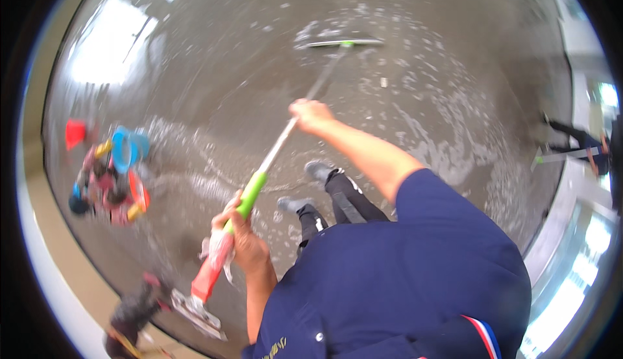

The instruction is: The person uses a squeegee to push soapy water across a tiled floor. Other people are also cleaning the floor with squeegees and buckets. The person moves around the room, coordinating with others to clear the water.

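My right hand point(311, 114) is closed around the bare metal pole of a floor squeegee point(281, 145). Lower down, my left hand point(247, 237) grips the green sleeve point(253, 193) near the pole's rear end. A red-handled scraper point(207, 278) with a wide metal head extends from that end, and crumpled plastic or tape shows around the joint. At the far end, the wide squeegee head point(346, 43) with its green clamp rests on the wet grey floor point(253, 101) among suds.
People in pink with yellow gloves point(104, 183) crouch at the left by a blue bucket point(127, 148), a red bucket point(75, 133) and an orange basin point(139, 191). A dark-clothed person point(134, 310) is at lower left. Another person point(591, 145) holds a long-handled tool point(567, 156) at the right.
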